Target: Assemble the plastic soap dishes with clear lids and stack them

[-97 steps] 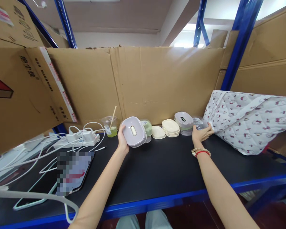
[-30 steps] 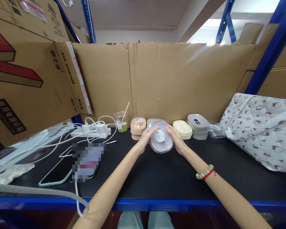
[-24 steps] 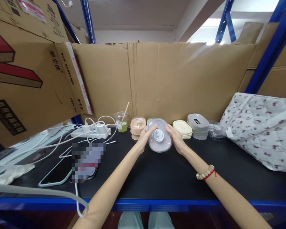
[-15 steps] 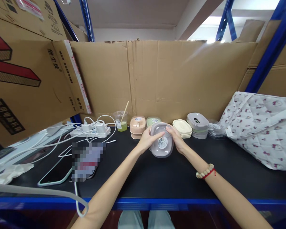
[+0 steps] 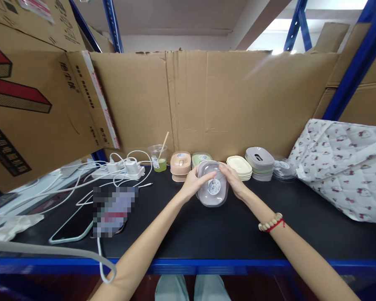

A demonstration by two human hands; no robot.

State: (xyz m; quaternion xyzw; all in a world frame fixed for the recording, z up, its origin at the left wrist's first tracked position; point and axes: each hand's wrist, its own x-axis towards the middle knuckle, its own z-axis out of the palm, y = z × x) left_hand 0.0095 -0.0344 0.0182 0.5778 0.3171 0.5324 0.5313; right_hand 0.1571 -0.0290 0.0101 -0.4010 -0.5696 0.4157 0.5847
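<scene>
Between my two hands is a grey-purple plastic box (image 5: 210, 197) with a clear lid and a round white label, tilted so its top faces me. My left hand (image 5: 192, 184) grips its left side, thumb over the top. On the right side my right hand (image 5: 233, 179) holds the rim, with its fingers hidden behind. Behind the box stand a pink lidded container (image 5: 181, 164) and a partly covered green container (image 5: 201, 157). To the right are a stack of cream lids (image 5: 240, 166) and a stack of grey and green pieces (image 5: 260, 161).
Clear lids (image 5: 283, 169) lie beside a patterned quilted bag (image 5: 344, 167) at right. A cup of green drink (image 5: 159, 161) stands at back left. Left of my arm are a power strip (image 5: 119, 170) with white cables, a phone (image 5: 73, 225) and a blurred-out item (image 5: 114, 211). Cardboard (image 5: 188, 100) walls the back.
My hands keep their hold on the box, which has barely moved. The label on it appears turned very slightly. The whole view has shifted a little.
</scene>
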